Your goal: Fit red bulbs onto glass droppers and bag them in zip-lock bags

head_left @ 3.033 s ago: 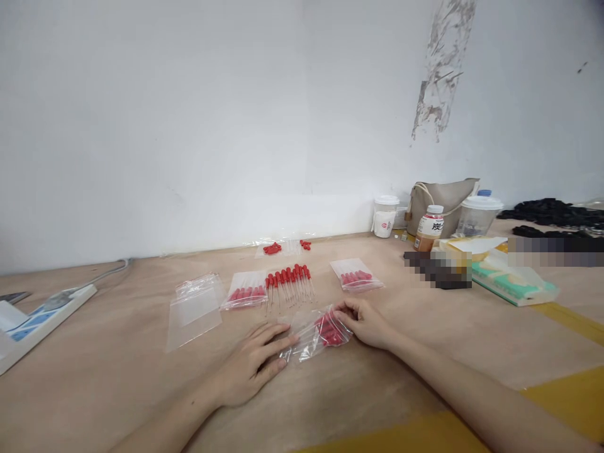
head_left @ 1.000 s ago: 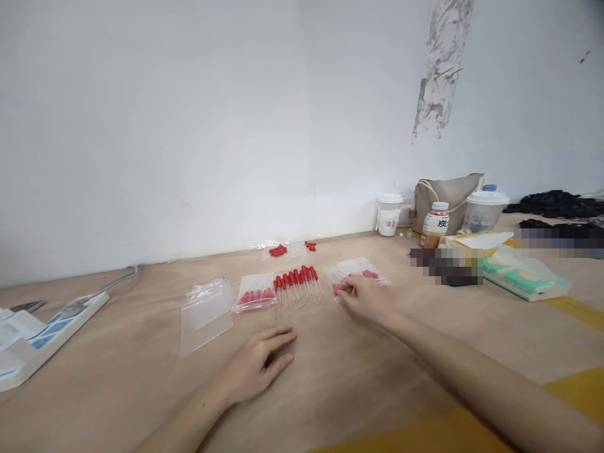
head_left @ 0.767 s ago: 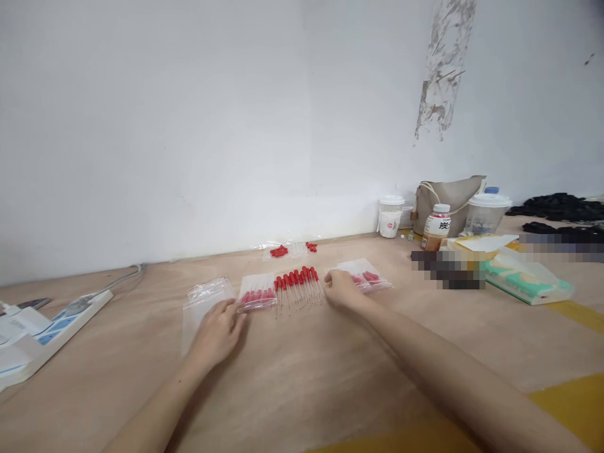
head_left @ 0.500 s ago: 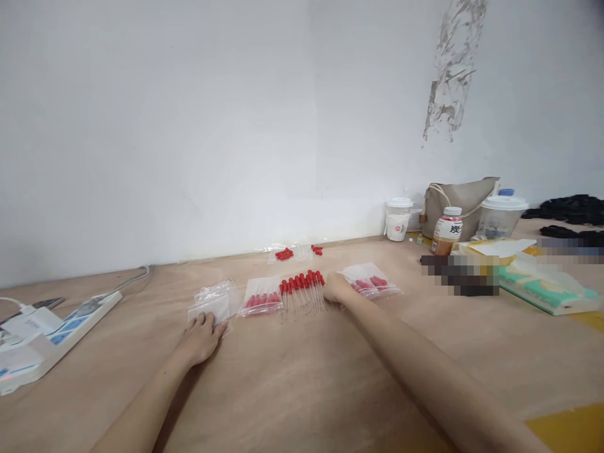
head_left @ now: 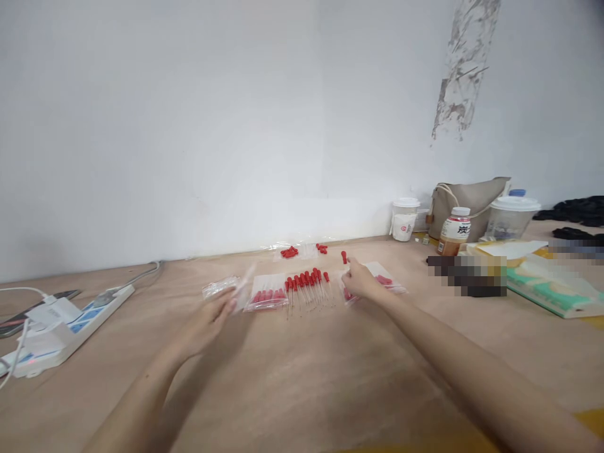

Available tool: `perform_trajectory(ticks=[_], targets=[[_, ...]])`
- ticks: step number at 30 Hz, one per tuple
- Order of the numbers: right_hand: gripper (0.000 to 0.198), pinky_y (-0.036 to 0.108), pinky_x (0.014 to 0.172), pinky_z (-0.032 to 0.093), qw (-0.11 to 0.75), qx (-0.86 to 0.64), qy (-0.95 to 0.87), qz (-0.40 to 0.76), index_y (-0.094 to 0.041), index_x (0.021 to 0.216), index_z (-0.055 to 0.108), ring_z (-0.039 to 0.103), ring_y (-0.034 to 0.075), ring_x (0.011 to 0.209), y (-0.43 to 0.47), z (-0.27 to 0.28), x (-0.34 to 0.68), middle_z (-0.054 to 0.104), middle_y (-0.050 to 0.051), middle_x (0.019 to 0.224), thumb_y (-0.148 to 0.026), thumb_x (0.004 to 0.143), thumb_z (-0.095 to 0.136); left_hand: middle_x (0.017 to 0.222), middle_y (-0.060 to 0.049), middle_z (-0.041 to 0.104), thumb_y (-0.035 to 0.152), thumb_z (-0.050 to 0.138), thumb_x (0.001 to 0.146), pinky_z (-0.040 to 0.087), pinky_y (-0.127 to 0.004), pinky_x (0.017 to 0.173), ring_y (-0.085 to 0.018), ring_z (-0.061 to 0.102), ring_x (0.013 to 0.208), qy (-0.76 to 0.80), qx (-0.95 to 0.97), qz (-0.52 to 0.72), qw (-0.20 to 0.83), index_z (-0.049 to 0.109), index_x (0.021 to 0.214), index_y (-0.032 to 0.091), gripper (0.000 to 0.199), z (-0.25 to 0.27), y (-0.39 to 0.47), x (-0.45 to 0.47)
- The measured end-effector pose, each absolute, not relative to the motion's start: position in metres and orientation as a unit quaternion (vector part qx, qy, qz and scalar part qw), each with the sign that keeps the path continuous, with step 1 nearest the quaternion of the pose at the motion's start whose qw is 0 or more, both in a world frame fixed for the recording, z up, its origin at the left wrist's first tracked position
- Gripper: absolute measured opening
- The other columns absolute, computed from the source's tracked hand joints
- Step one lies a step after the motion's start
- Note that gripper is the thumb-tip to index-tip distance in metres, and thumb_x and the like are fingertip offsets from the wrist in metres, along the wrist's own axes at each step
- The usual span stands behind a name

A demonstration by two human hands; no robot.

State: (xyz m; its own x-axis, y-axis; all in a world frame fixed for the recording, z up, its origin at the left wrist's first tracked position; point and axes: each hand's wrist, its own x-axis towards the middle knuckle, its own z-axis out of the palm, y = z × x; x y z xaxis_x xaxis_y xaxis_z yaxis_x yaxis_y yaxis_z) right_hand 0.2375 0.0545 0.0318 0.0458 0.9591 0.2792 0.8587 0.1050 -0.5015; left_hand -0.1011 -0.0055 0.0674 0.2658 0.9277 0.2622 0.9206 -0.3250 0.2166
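My left hand [head_left: 210, 321] is closed on a clear plastic bag [head_left: 243, 290], tilted up and blurred, beside a stack of clear bags [head_left: 221, 285]. My right hand [head_left: 362, 281] pinches a thin red-handled tool [head_left: 344, 257]; the red end stands up above the fingers and the rest is hidden. Between the hands, several thin tools with red handles and slender metallic-looking shafts [head_left: 306, 282] lie in a row. A bag of red-handled tools [head_left: 268, 294] lies left of the row. Another such bag [head_left: 384, 280] lies partly under my right hand.
Small red pieces on clear plastic [head_left: 289, 252] lie near the wall. On the left is a power strip [head_left: 89, 324] with plugs and cables. On the right stand a lidded paper cup [head_left: 404, 220], a bottle [head_left: 455, 231], a grey bag [head_left: 472, 196] and a green-and-white pack [head_left: 552, 286].
My left hand has lifted a bag off the stack. My right hand has moved right from the row's end, now with one red-handled tool in it. The whole view has shifted slightly.
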Motion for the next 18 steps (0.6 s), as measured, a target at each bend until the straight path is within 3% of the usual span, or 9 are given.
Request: perform_trajectory(ticks=[2, 4, 7, 12, 18], targets=[[0.056, 0.021, 0.055, 0.041, 0.338, -0.641, -0.68, 0.113, -0.012, 0.125, 0.029, 0.058, 0.014, 0.065, 0.037, 0.024, 0.251, 0.059, 0.002, 0.066, -0.012, 0.071, 0.042, 0.134, -0.001, 0.038, 0.042, 0.025, 0.09, 0.029, -0.036, 0.1, -0.021, 0.032, 0.123, 0.46, 0.872, 0.159, 0.056, 0.036, 0.129, 0.027, 0.043, 0.071, -0.022, -0.079], [0.067, 0.019, 0.048, 0.039, 0.442, -0.573, -0.655, 0.217, -0.016, 0.129, 0.016, 0.053, 0.011, 0.052, 0.02, 0.012, 0.262, 0.052, -0.006, 0.055, -0.015, 0.068, 0.046, 0.139, 0.003, 0.028, 0.041, 0.028, 0.09, 0.027, -0.036, 0.101, -0.02, 0.028, 0.125, 0.389, 0.91, 0.121, 0.079, 0.031, 0.13, 0.033, 0.041, 0.064, -0.035, -0.057], [0.073, 0.017, 0.036, 0.033, 0.536, -0.505, -0.567, 0.369, -0.021, 0.127, 0.012, 0.043, 0.009, 0.036, -0.002, -0.007, 0.273, 0.044, -0.012, 0.047, -0.017, 0.064, 0.049, 0.143, 0.001, 0.015, 0.044, 0.035, 0.088, 0.025, -0.041, 0.102, -0.023, 0.017, 0.129, 0.388, 0.912, 0.112, 0.075, 0.021, 0.134, 0.032, 0.049, 0.04, -0.044, -0.033], [0.057, 0.015, 0.03, 0.03, 0.603, -0.498, -0.44, 0.441, -0.024, 0.113, 0.025, 0.042, 0.007, 0.034, -0.019, -0.017, 0.28, 0.05, -0.009, 0.053, -0.025, 0.064, 0.055, 0.142, 0.0, 0.018, 0.045, 0.031, 0.089, 0.015, -0.046, 0.104, -0.022, 0.016, 0.129, 0.347, 0.931, 0.045, 0.103, 0.027, 0.132, 0.035, 0.044, 0.013, -0.044, -0.017], [0.053, 0.017, 0.03, 0.035, 0.597, -0.5, -0.446, 0.442, -0.024, 0.108, 0.027, 0.046, 0.008, 0.035, -0.025, -0.018, 0.273, 0.051, -0.008, 0.055, -0.038, 0.066, 0.057, 0.14, -0.003, 0.025, 0.045, 0.033, 0.089, 0.016, -0.047, 0.104, -0.022, 0.02, 0.128, 0.378, 0.917, 0.088, 0.091, 0.033, 0.13, 0.032, 0.043, 0.007, -0.046, -0.014]])
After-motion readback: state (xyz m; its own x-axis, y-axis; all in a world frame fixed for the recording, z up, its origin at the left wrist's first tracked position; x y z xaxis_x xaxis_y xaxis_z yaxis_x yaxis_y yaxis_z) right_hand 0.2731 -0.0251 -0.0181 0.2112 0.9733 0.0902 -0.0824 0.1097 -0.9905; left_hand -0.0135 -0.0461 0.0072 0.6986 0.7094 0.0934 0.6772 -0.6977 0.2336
